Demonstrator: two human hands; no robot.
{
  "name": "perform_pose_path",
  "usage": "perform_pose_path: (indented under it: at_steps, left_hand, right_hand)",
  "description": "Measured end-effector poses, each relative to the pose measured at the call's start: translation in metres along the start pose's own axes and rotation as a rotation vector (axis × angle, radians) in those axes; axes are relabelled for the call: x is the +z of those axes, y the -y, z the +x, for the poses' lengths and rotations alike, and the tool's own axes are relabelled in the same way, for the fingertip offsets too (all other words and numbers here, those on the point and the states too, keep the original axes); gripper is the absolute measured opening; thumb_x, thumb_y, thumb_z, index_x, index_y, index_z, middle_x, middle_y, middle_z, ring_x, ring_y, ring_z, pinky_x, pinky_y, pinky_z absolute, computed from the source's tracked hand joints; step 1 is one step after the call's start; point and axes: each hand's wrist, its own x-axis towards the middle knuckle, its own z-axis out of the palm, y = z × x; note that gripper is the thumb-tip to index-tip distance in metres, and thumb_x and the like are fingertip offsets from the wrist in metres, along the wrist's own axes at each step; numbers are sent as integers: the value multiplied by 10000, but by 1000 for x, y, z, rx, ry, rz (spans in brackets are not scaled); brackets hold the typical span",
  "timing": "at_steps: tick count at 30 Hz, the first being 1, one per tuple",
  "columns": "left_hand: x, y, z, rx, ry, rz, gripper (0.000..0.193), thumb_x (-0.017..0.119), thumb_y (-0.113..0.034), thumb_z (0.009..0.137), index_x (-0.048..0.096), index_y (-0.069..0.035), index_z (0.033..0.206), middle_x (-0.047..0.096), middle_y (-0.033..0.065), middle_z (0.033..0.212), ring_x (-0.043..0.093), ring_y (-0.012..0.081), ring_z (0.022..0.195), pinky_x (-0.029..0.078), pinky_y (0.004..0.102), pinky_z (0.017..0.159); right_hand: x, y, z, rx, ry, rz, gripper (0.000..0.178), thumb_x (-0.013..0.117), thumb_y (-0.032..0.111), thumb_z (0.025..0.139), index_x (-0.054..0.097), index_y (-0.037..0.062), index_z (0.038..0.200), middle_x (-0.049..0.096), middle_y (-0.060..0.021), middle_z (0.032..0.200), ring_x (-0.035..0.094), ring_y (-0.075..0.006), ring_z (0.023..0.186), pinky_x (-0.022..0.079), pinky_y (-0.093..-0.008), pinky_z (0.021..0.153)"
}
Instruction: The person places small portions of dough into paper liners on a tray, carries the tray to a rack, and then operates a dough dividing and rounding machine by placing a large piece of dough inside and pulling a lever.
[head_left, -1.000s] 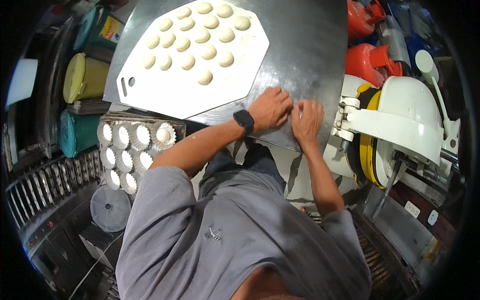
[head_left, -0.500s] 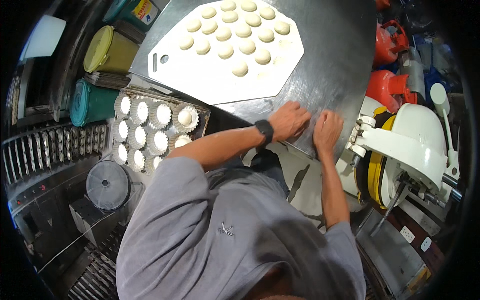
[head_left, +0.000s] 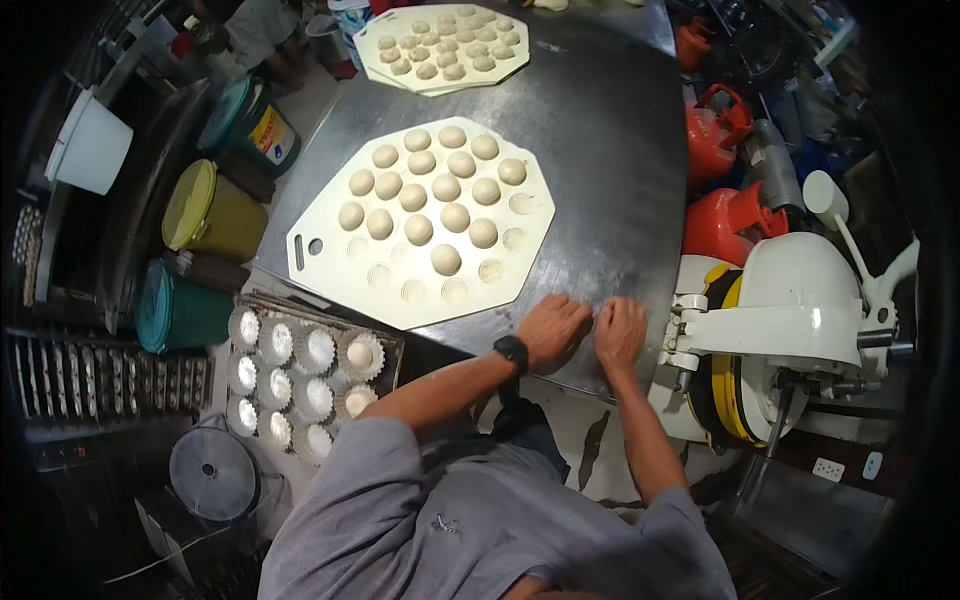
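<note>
My left hand, with a black watch on its wrist, rests on the near edge of the metal table. Its fingers are curled downward. Close beside it on the right, my right hand is cupped against the same surface. Whatever lies under either palm is hidden. Just beyond them is a white board with round hollows, many holding smooth dough balls; several near hollows hold none. Left of my left arm, fluted tins stand in a tray, two of them with a dough ball inside.
Farther back lies a second board of dough balls. A white mixer stands at the right, with red gas cylinders behind it. Lidded buckets line the left side, above a round fan. Another person shows at the upper left.
My view has tilted up, bringing the second board and another person into sight. Both hands stay near the table's edge, with slightly shifted fingers. The dough balls on the near board look unmoved.
</note>
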Motion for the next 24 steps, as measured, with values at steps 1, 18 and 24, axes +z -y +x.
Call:
perform_pose_path:
  at_steps: [1,18,24]
  left_hand:
    - [0,-5,-13,-15,-68,-23,322,656,-145,874,569,-47,1168,622,121,965,575,292,911,443,405,840]
    - [-5,2,-23,35,-197,-225,445,679,-88,823,558,-45,1250,622,134,915,567,358,863,455,437,810]
    - [-26,25,-5,46,-18,-139,460,668,-72,809,561,-49,1256,617,164,919,565,367,858,452,452,830]
  right_hand:
    - [-6,0,-12,-64,26,35,93,605,134,847,589,65,907,581,-156,929,533,-381,896,415,-498,832]
    - [-33,-14,-49,-86,82,119,88,607,134,835,598,82,905,584,-157,966,539,-380,925,421,-508,838]
    - [-32,-54,-34,-75,112,1,103,603,112,824,598,56,911,580,-171,965,540,-397,932,423,-507,843]
